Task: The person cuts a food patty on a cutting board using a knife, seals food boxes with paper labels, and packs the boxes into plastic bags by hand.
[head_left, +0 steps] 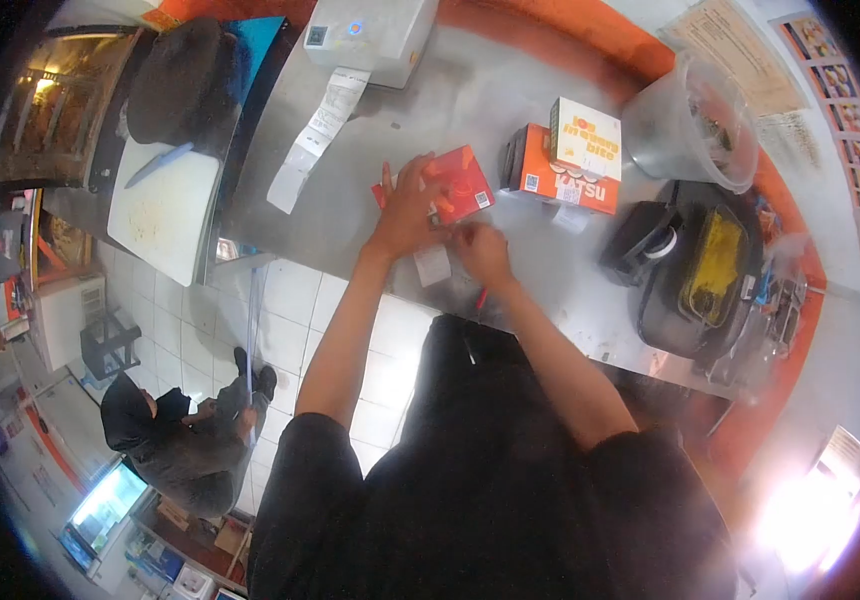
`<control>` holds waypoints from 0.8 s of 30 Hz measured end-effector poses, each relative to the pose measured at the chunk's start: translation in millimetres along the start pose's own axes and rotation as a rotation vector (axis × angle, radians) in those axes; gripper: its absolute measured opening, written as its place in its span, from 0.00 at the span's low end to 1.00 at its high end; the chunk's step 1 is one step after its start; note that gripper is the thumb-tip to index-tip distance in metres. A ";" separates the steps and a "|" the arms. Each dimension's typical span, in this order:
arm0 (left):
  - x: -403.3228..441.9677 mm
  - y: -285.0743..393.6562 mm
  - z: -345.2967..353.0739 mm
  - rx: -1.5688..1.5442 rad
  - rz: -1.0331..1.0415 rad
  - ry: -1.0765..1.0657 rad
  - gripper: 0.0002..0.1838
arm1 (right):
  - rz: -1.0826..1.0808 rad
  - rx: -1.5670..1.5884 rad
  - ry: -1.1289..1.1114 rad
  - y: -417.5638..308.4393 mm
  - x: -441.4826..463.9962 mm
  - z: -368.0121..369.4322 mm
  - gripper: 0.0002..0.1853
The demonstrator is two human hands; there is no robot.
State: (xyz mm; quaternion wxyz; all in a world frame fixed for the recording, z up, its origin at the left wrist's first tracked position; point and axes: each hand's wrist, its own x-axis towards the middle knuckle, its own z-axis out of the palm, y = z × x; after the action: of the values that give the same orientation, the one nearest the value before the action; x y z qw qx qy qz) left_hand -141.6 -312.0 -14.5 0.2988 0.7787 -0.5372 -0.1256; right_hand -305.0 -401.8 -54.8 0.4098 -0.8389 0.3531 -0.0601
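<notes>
A flat red box (466, 180) with orange print and a small white code label lies on the metal table. My left hand (408, 212) rests on it, fingers spread. Close by, at the box's near edge, my right hand (483, 256) is closed with its fingers curled. Whatever it pinches is hidden. A thin red stick-like piece (481, 299) shows just below that hand; I cannot tell whether the hand holds it. A small white paper slip (432, 265) hangs or lies beneath my left hand near the table's edge.
Behind stands a receipt printer (370, 40) with a long paper strip (320, 135). To the right are an orange box (562, 183) under a white box (587, 138), a clear bucket (695, 120) and a black bag (700, 270). A person (185, 440) sits at lower left.
</notes>
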 end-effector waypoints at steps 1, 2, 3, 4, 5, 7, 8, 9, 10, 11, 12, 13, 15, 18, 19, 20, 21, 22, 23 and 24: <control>-0.7 1.9 -2.7 -0.015 -0.001 -0.013 0.31 | -0.017 -0.038 0.030 -3.3 -6.9 3.7 0.12; -1.4 2.1 -3.9 -0.032 -0.002 -0.027 0.31 | -0.016 -0.036 0.034 3.9 -12.1 14.2 0.12; -0.7 1.0 -5.4 -0.030 0.002 -0.028 0.31 | 0.052 0.188 -0.034 10.7 -16.1 25.3 0.10; -1.3 -1.2 -5.5 -0.021 0.009 -0.046 0.29 | 0.119 0.412 -0.102 9.5 -19.7 27.6 0.09; -1.4 -2.5 -4.8 -0.013 0.015 -0.062 0.29 | 0.118 0.413 -0.099 10.7 -22.0 25.5 0.09; -2.2 -1.9 -3.2 -0.004 0.002 -0.079 0.29 | 0.154 0.288 -0.321 10.2 -24.5 10.6 0.09; -2.2 -1.1 -4.2 0.005 -0.014 -0.096 0.29 | 0.149 0.289 -0.317 12.3 -25.4 -4.0 0.09; -5.5 1.0 -4.1 0.008 -0.012 -0.093 0.29 | 0.035 0.272 -0.380 17.6 -28.3 -24.9 0.09; -9.2 4.6 -3.9 -0.008 0.002 -0.069 0.31 | -0.081 0.254 -0.442 19.5 -30.9 -46.0 0.10; -10.3 5.7 -3.8 -0.025 0.016 -0.043 0.33 | -0.103 0.271 -0.419 15.6 -34.6 -70.8 0.11; -10.9 4.2 -1.5 -0.020 0.016 -0.038 0.33 | -0.124 0.287 -0.399 1.3 -36.7 -94.5 0.13; -11.9 1.5 2.9 -0.084 0.012 -0.001 0.35 | -0.129 0.288 -0.400 -23.0 -34.1 -112.5 0.13; -15.3 -6.2 11.2 -0.144 0.020 0.027 0.37 | -0.117 0.363 -0.088 -61.7 -30.3 -134.8 0.14; -10.6 -8.5 15.5 -0.505 -0.075 0.112 0.37 | -0.173 0.355 -0.047 -43.1 6.7 -89.6 0.17; -9.7 -0.1 15.5 -0.422 -0.068 0.173 0.35 | -0.171 0.355 -0.030 -33.2 16.5 -69.5 0.17; -10.2 7.7 14.4 -0.341 -0.064 0.236 0.34 | -0.323 0.216 0.041 -23.9 25.0 -48.9 0.18; -9.7 14.6 10.5 -0.342 -0.052 0.234 0.34 | -0.474 0.072 0.110 -18.7 30.1 -39.8 0.18; -10.1 20.3 6.1 -0.135 -0.060 0.136 0.33 | -0.471 0.070 0.122 -24.2 26.2 -45.3 0.18; -10.0 21.9 5.1 0.071 -0.067 0.038 0.31 | -0.260 -0.097 0.085 -35.6 15.9 -55.8 0.17; -8.9 20.9 5.1 0.065 -0.056 0.036 0.31 | -0.045 -0.261 0.044 -46.3 3.4 -67.1 0.17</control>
State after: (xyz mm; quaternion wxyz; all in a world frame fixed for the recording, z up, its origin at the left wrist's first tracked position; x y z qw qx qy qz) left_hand -163.6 -310.6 -7.1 0.2793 0.8049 -0.5135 -0.1022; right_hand -303.4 -428.0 22.4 0.2877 -0.8912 0.3482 -0.0412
